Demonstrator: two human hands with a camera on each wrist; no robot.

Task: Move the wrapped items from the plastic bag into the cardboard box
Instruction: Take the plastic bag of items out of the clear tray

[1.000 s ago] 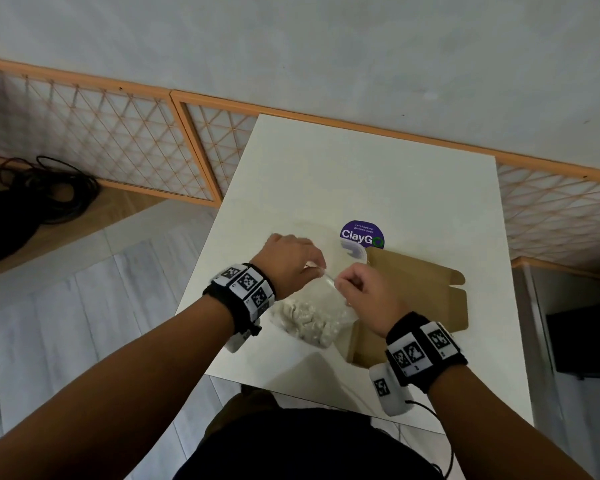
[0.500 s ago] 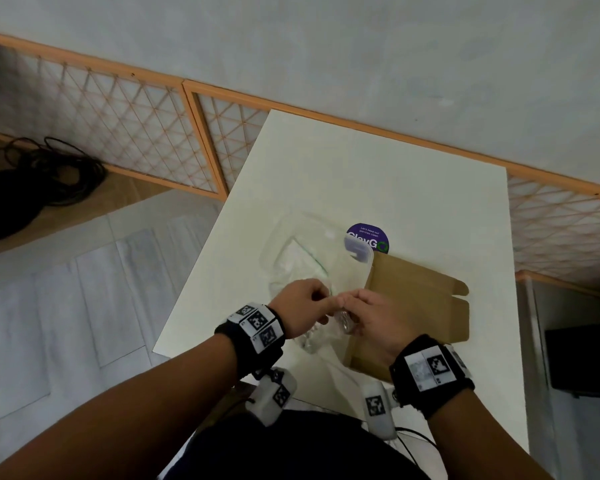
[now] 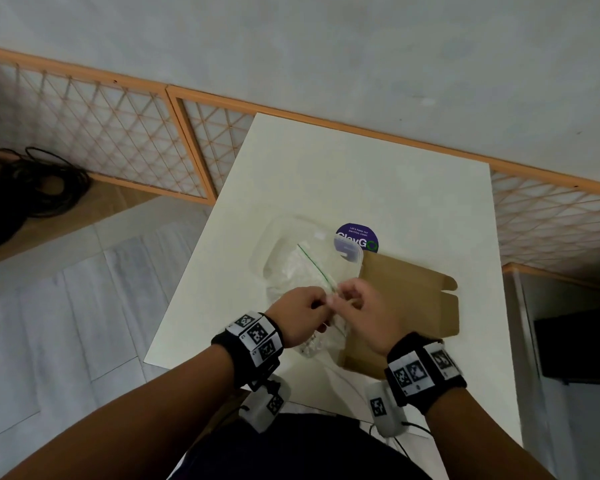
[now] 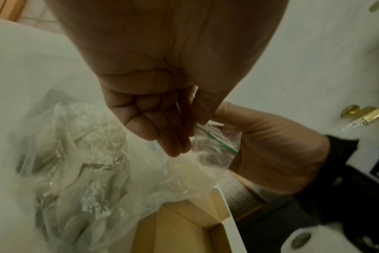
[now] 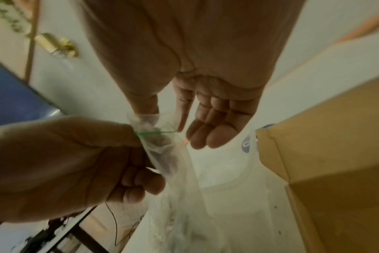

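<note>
1. Centre of the head view, both hands meet over the near part of the white table (image 3: pixel 378 188).
2. Left hand (image 3: pixel 303 315): thumb + forefinger pinch the top of the plastic bag (image 3: pixel 309 271) at its green zip strip (image 3: pixel 317 266); other fingers curled.
3. Right hand (image 3: pixel 368 313): thumb + forefinger pinch the same bag top from the other side; remaining fingers loosely bent, holding nothing else.
4. Bag hangs below the hands, w/ pale wrapped items (image 4: pixel 93 179) inside, blurred.
5. Cardboard box (image 3: pixel 409 303) sits open, right of centre, just beside the bag.
6. Clear container (image 3: pixel 281 237) lies behind the bag; purple round sticker (image 3: pixel 357 235) at upper centre.
</note>
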